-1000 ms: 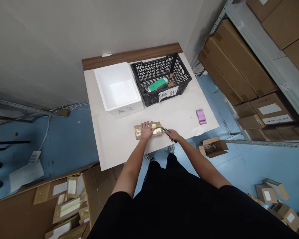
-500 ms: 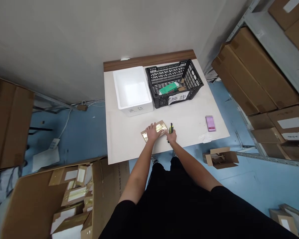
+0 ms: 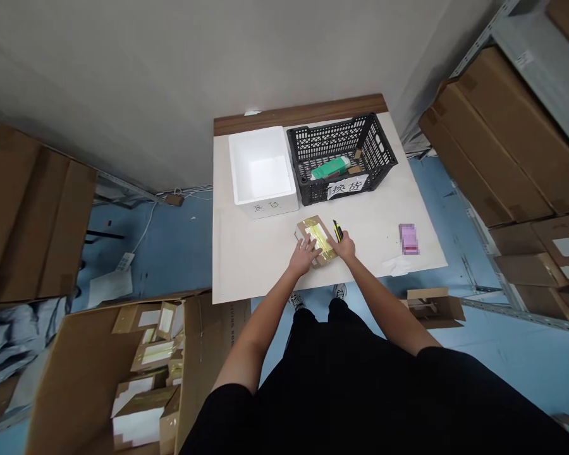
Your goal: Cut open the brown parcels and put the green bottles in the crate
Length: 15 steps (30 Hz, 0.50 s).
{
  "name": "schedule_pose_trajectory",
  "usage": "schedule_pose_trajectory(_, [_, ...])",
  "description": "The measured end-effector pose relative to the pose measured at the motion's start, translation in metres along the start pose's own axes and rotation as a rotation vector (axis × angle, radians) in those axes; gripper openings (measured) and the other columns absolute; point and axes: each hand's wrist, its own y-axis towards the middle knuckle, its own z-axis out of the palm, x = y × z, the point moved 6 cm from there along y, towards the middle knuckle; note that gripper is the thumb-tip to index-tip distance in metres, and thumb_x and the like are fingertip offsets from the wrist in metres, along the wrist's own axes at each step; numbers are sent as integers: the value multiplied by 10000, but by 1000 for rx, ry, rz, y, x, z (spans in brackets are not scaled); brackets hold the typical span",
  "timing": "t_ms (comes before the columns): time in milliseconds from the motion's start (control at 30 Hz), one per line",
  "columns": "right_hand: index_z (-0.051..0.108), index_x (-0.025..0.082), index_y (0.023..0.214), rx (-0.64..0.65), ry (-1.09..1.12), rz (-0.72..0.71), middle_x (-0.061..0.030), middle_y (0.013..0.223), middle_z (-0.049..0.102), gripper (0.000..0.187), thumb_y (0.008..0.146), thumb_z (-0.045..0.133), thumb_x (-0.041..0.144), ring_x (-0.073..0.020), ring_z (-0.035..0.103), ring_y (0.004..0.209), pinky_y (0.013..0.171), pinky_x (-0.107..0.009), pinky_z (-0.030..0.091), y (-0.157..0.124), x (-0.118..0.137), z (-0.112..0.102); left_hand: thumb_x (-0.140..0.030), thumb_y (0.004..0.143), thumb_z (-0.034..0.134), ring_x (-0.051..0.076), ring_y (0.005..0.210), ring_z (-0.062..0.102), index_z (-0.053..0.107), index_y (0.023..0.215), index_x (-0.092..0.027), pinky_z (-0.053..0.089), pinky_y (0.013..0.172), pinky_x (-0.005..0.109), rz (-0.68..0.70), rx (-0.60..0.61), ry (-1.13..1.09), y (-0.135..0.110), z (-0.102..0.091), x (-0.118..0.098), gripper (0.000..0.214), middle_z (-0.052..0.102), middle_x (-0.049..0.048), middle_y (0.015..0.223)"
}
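While the left hand (image 3: 304, 254) lies on a small taped carton (image 3: 319, 234), its fingers are loosely spread, pressed against the near left part of the box rather than wrapped round it. The right hand (image 3: 345, 245) has its fingers curled closed round a black-and-yellow utility knife (image 3: 337, 230), which points away from the body, toward the crate; the same hand sits at the carton's right side and appears to touch it — whether the blade is out is too small to tell.

The carton rests at a slant on the pale worktop (image 3: 251, 265), near the front edge, with a whitish label and shiny yellowish tape along its top. Beyond it stand a white foam box (image 3: 287, 203) and, just to its right, a black plastic crate (image 3: 306, 129) with a handwritten sign (image 3: 348, 187) on its front; a green package (image 3: 330, 168) lies inside the crate. Toward the right end of the worktop is a blurred pink-purple item (image 3: 408, 239) — with a white scrap (image 3: 396, 265) near it at the edge. On the floor at lower left, a large cardboard box (image 3: 194, 328) holds many labelled parcels (image 3: 156, 354).
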Motion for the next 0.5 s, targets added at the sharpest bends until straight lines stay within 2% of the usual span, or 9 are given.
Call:
schedule_pose_trajectory(100, [539, 238, 1211, 30, 10, 92, -103, 1077, 767, 561, 893, 761, 644, -306, 742, 1007, 734, -300, 515, -33, -38, 10, -148, 887, 663, 319, 1664, 189, 563, 1527, -302, 251, 1298, 533, 62, 19, 25, 5, -6, 3, 666, 419, 82, 1721])
schedule_pose_trajectory(200, [547, 237, 1178, 70, 73, 146, -107, 1096, 763, 556, 886, 760, 659, -303, 744, 1024, 744, -305, 526, -46, -48, 23, -141, 908, 636, 297, 1565, 357, 611, 1462, -306, 315, 1252, 465, 72, 62, 46, 9, -8, 6, 579, 580, 95, 1555])
schedule_pose_trajectory(367, [543, 238, 1182, 51, 60, 134, -103, 1092, 761, 554, 872, 793, 622, -298, 739, 1013, 722, -305, 517, -24, -26, 23, -302, 834, 823, 357, 1386, 479, 684, 1368, -278, 354, 1203, 481, -14, 38, 68, 9, -7, 5, 552, 631, 135, 1358])
schedule_pose_trajectory(500, [529, 250, 1201, 55, -18, 41, -105, 1106, 761, 587, 837, 854, 577, -300, 738, 1030, 723, -303, 508, -1, 1, 19, -333, 827, 847, 366, 1380, 495, 662, 1373, -242, 409, 1154, 490, -189, -50, 84, -1, -1, 1, 584, 609, 154, 1408])
